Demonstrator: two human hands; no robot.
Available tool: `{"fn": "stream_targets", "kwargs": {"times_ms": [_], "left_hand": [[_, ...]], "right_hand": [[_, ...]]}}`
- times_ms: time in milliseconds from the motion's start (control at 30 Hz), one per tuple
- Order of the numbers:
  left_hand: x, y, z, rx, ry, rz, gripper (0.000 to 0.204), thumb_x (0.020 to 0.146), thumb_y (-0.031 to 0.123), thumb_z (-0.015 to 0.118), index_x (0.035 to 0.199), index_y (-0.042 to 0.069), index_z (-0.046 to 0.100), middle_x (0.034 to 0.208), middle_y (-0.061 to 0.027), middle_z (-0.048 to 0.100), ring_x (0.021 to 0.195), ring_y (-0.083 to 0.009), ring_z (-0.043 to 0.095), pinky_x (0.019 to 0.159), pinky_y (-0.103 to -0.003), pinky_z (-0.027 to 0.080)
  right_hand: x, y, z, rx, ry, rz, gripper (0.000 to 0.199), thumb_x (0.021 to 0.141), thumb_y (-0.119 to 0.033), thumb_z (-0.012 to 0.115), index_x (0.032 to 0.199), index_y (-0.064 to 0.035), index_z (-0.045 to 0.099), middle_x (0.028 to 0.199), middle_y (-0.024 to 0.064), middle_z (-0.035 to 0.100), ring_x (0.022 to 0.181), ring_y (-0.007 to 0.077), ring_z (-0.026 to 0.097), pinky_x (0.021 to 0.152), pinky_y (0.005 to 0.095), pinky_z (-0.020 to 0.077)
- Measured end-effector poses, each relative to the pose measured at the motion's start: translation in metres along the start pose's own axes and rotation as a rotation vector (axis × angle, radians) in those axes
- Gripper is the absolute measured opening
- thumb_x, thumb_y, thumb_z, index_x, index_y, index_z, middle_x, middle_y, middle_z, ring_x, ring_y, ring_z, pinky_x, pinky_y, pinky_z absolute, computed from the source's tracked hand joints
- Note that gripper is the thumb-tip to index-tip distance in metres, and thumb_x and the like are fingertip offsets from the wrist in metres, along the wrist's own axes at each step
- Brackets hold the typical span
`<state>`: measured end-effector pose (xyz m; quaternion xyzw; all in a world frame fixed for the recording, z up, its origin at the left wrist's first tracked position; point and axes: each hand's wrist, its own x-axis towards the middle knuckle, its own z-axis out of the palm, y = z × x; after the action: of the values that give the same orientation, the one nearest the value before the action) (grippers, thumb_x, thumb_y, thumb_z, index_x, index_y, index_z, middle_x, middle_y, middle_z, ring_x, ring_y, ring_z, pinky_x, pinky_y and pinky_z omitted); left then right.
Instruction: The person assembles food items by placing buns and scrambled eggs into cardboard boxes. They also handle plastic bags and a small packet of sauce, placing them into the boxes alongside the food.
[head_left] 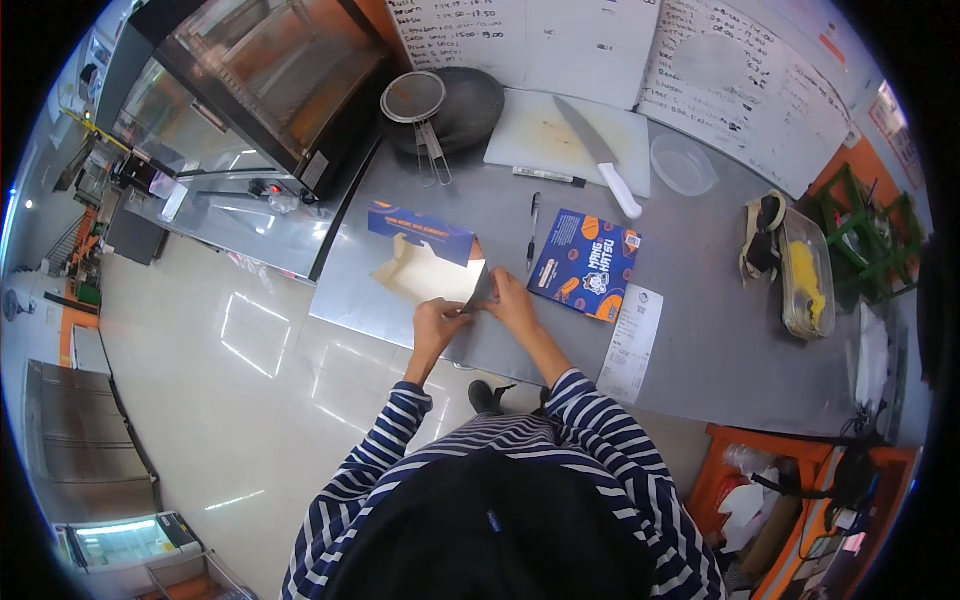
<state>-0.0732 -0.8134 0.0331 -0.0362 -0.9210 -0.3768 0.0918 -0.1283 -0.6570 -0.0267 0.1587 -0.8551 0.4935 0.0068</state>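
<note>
Table (700,310) edge runs just in front of box (432,282); box prob. set there for easy reach. Pen (534,232) & blue pack (590,265) R of box, receipt (632,345) farther R, likely leaving hands room. L hand (438,326): narrow, fingers pinching box's near R corner. R hand (513,303): also narrow, holding same corner; grip firmness can't tell.
</note>
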Motion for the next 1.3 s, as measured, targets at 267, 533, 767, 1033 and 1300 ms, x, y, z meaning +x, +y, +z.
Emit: {"fn": "stream_targets", "kwargs": {"times_ms": [267,533,767,1033,1300], "left_hand": [[0.000,0.017,0.008,0.243,0.053,0.048,0.021,0.063,0.020,0.069,0.070,0.002,0.063,0.057,-0.0097,0.058,0.054,-0.0235,0.055,0.066,-0.032,0.042],[-0.007,0.018,0.008,0.449,0.132,0.171,0.033,0.064,0.024,0.069,0.090,0.006,0.061,0.071,-0.0046,0.060,0.073,-0.0218,0.055,0.087,-0.040,0.031],[-0.011,0.013,0.010,0.375,0.134,0.086,0.034,0.066,0.025,0.068,0.092,0.006,0.061,0.078,-0.0056,0.061,0.081,-0.0219,0.055,0.091,-0.042,0.027],[-0.012,0.019,0.012,0.389,0.158,-0.029,0.051,0.063,0.031,0.069,0.105,0.007,0.054,0.094,-0.0069,0.057,0.095,-0.0225,0.049,0.094,-0.045,0.022],[-0.026,0.025,-0.004,0.416,0.241,0.047,0.076,0.057,0.034,0.073,0.121,0.010,0.042,0.120,-0.0131,0.040,0.113,-0.0308,0.033,0.094,-0.046,0.020]], "right_hand": [[-0.037,-0.008,-0.003,0.146,0.152,-0.132,0.024,0.067,-0.001,0.062,0.089,-0.0015,0.051,0.076,0.0099,0.049,0.059,0.0194,0.054,0.051,0.0276,0.0453],[-0.096,-0.037,-0.054,0.224,0.118,-0.110,0.014,0.072,-0.001,0.057,0.085,-0.0017,0.052,0.079,0.0101,0.052,0.065,0.0213,0.057,0.057,0.0287,0.0467],[-0.170,-0.030,-0.110,0.031,0.376,0.041,0.008,0.071,-0.003,0.059,0.078,-0.0025,0.054,0.074,0.0086,0.053,0.062,0.0211,0.056,0.056,0.0288,0.0452],[-0.198,-0.011,-0.150,-0.079,0.584,0.210,0.012,0.068,0.004,0.057,0.078,-0.0026,0.055,0.073,0.0089,0.054,0.057,0.0197,0.054,0.054,0.0301,0.0437],[-0.197,0.003,-0.165,-0.499,0.571,0.341,0.041,0.063,-0.023,0.068,0.098,-0.0075,0.053,0.104,0.0080,0.048,0.100,0.0262,0.042,0.083,0.0396,0.0313]]}}
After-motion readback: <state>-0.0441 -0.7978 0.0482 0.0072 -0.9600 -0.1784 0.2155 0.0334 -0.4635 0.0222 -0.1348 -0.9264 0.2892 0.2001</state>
